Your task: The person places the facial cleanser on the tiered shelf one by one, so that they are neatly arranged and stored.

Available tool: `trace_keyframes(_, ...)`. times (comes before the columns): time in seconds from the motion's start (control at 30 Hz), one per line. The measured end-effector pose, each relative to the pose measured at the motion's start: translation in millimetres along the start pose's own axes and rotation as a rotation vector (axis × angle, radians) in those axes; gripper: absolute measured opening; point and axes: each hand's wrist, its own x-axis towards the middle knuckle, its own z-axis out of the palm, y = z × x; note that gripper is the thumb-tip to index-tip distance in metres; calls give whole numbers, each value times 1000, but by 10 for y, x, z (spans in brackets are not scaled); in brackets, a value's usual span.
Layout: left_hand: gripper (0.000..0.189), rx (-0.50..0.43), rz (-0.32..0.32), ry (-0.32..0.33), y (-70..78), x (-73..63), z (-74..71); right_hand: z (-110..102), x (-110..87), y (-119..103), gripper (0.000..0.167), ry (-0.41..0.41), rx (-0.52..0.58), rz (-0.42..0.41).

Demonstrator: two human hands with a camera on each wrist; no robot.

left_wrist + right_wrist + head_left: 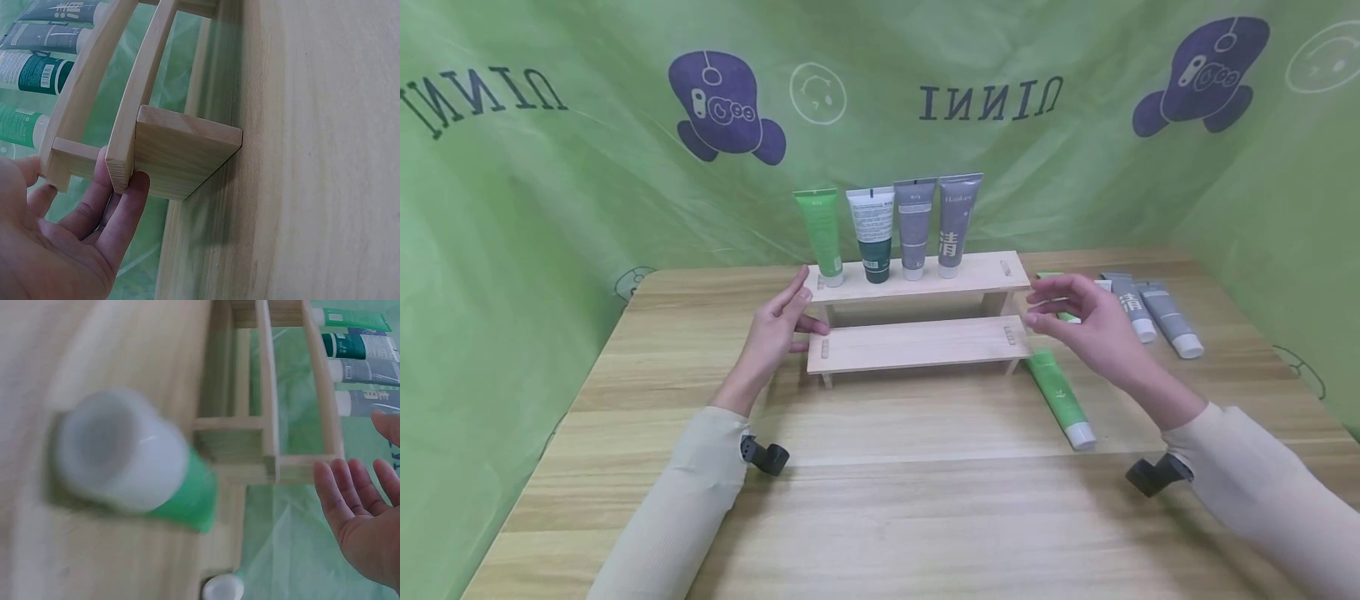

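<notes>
A two-step wooden shelf [917,346] stands on the table. Four-in-a-row style, several tubes stand caps down on its upper step: a green tube [822,233], a white and dark green tube [874,229], and two grey tubes [915,229]. My left hand [771,325] touches the shelf's left end; in the left wrist view its fingers [128,219] lie against the lower board's end, with the thumb by the upper board. My right hand [1093,329] is at the right end, fingers extended, holding nothing. Whether its fingertips touch the wood I cannot tell.
A green tube [1060,396] with a white cap lies right of the shelf's front. Beyond my right hand lie two grey tubes [1168,317] and others partly hidden by the hand. A green printed curtain [880,142] hangs behind the table [880,517].
</notes>
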Motion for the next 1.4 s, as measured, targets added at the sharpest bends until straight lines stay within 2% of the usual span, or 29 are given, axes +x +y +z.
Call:
trace_keyframes(0.17,48,4,-9,1,-8,7,4,-55,-191,120,43,-67,-44,5)
trace_keyframes(0.3,51,9,-6,-1,-15,8,1,-101,-330,194,43,-121,-81,43)
trace_keyframes(0.6,49,12,-5,4,-19,7,-9,-185,-504,322,47,-181,-145,95)
trace_keyframes(0.7,50,16,-2,3,-16,4,-10,-191,-531,353,49,-199,-164,110)
trace_keyframes(0.93,50,17,-4,4,-4,-2,-2,-168,-535,407,55,-257,-249,216)
trace_keyframes(1.13,50,9,-11,1,-15,3,-2,-143,-497,429,52,-272,-268,211)
trace_keyframes(1.4,50,4,-10,-2,-2,-1,-2,-157,-458,483,60,-302,-286,233)
